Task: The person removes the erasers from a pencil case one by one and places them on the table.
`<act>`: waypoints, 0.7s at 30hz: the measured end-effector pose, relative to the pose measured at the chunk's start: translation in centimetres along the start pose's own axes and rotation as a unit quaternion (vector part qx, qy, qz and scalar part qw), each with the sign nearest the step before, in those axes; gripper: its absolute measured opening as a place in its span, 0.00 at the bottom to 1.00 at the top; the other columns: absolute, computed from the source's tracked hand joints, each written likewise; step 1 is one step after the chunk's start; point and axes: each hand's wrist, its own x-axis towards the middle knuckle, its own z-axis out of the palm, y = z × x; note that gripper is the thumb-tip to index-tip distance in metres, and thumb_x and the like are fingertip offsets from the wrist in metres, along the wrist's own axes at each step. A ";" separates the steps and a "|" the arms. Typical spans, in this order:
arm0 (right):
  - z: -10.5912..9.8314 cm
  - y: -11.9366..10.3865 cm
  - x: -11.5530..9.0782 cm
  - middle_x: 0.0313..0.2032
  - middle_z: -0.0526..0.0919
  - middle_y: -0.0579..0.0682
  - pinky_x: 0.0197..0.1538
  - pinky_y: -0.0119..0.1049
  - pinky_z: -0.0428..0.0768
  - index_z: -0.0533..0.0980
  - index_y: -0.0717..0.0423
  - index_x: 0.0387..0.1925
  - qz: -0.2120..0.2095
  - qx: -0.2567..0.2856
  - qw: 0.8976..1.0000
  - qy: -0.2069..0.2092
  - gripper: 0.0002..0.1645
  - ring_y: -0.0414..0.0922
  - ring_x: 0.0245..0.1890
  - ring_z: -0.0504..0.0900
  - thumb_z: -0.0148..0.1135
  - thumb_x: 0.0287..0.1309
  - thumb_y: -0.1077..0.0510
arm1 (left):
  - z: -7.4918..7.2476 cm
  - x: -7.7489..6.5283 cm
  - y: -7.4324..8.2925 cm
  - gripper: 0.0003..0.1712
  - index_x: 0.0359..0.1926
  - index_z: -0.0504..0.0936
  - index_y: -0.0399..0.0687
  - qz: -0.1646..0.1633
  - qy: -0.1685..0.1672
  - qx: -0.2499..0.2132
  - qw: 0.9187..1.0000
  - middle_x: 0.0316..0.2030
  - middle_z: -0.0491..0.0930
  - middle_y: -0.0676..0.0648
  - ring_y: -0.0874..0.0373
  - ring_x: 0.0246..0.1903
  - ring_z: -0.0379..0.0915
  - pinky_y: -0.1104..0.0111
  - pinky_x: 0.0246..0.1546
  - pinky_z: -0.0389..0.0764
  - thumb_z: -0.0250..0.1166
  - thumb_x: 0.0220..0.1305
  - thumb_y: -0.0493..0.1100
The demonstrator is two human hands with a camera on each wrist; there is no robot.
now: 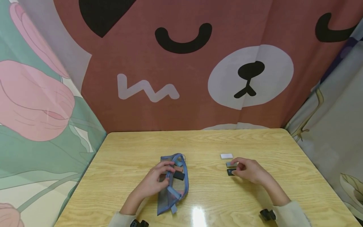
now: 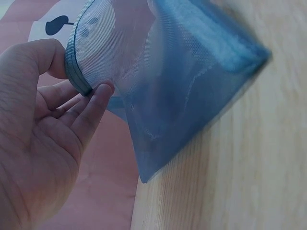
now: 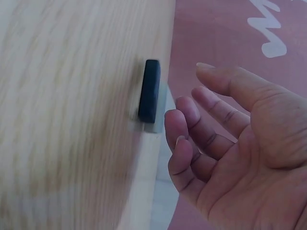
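Note:
My left hand (image 1: 154,181) pinches the zipped edge of a blue mesh pouch (image 2: 168,91), thumb on one side and fingers on the other. The pouch's mouth gapes, and a dark block (image 1: 179,175), an orange-brown block (image 1: 178,168) and something light blue show in it. Over the right part of the table, my right hand (image 3: 240,129) has its fingers loosely bent with nothing between them. Close by its fingertips lie a black block (image 3: 150,91) and a grey-green block (image 1: 230,164). Behind these sits a white block (image 1: 226,156).
The wooden table (image 1: 127,145) carries the pouch at left of centre and the blocks at right. A curtain with a bear print (image 1: 193,69) hangs behind its far edge. Other printed cloths flank both sides.

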 end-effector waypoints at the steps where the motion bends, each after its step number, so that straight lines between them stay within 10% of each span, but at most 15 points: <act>1: 0.1 -0.1 0.1 0.28 0.76 0.45 0.26 0.31 0.70 0.80 0.55 0.51 -0.001 0.002 1.000 -0.001 0.17 0.39 0.24 0.71 0.70 0.60 0.58 | 0.0 0.0 0.0 0.18 0.52 0.83 0.43 0.001 0.000 -0.001 1.000 0.68 0.70 0.49 0.48 0.66 0.67 0.57 0.55 0.81 0.62 0.60 0.31; 21: 1.5 -2.0 1.1 0.29 0.77 0.45 0.27 0.31 0.73 0.77 0.61 0.56 -0.055 0.033 0.998 -0.026 0.24 0.37 0.24 0.72 0.70 0.61 0.56 | 0.0 -0.1 0.0 0.18 0.51 0.83 0.43 0.011 0.004 -0.002 1.000 0.68 0.70 0.48 0.47 0.67 0.67 0.58 0.56 0.81 0.62 0.59 0.31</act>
